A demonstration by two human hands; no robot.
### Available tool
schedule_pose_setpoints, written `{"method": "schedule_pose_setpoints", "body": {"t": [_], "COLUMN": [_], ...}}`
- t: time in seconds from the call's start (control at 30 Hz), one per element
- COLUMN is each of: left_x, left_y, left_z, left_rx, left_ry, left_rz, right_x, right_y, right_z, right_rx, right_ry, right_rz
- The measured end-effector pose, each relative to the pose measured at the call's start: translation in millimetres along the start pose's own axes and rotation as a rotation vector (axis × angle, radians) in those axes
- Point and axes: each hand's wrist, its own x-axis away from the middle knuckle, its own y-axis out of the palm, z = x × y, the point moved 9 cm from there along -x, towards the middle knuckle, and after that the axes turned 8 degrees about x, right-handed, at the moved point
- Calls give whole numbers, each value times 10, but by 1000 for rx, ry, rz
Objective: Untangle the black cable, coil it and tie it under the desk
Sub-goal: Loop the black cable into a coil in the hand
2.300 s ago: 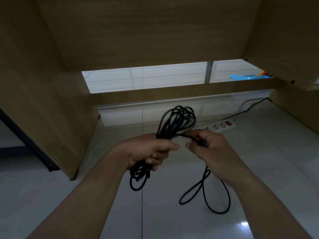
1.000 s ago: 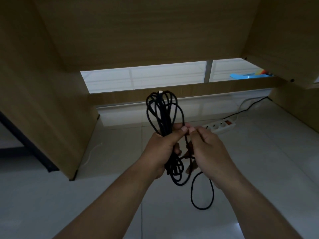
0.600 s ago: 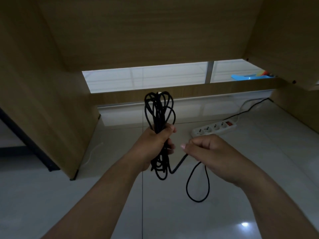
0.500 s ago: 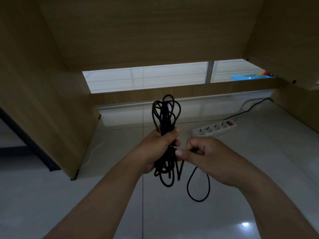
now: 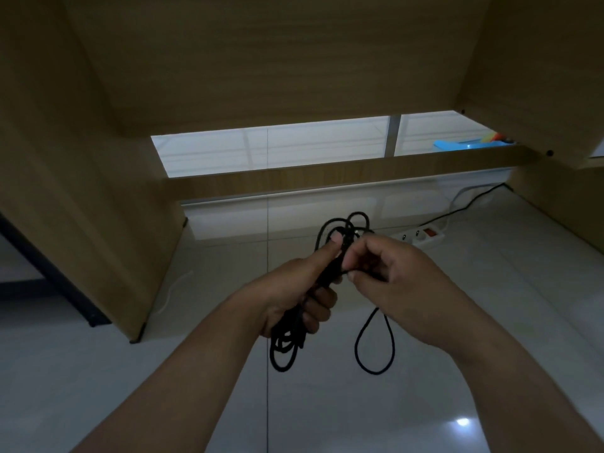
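The black cable [image 5: 327, 274] is bunched into a long bundle of loops, held up in the air under the desk [image 5: 294, 60]. Some loops stick out above the hands and more hang down below them. The left hand [image 5: 294, 289] grips the middle of the bundle. Its fingers curl round the loops and its thumb lies flat along the top. The right hand [image 5: 398, 279] is just beside it, almost touching. Its thumb and fingers pinch one thin strand close to the bundle. It is dark there, so I cannot tell if that strand goes round the bundle or only lies next to it. One loose loop [image 5: 375, 372] hangs from under the right hand.

Below is a shiny white floor [image 5: 457, 322]. A white power strip [image 5: 425, 238] lies on it behind the right hand, with a thin dark cord [image 5: 470, 204] running off to the right. A wooden bar [image 5: 327, 171] crosses the back of the desk. Far behind it sits something blue [image 5: 470, 146].
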Motion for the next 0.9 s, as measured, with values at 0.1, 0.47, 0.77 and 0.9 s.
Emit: {"method": "schedule_pose_setpoints", "body": {"t": [0.1, 0.47, 0.77, 0.9], "left_x": [21, 106, 102, 111], "left_y": [69, 101, 26, 74], "left_z": [-65, -49, 60, 92], "left_rx": [49, -49, 157, 278], "left_ry": [-80, -92, -22, -15], "left_rz": [-94, -306, -318, -384], "right_x": [-27, 8, -22, -18], "right_y": [-108, -306, -373, -13], "right_z": [4, 39, 344, 516], "right_rx": [4, 264, 97, 91], "right_ry": [-17, 5, 105, 255], "right_rz": [154, 380, 216, -25]}}
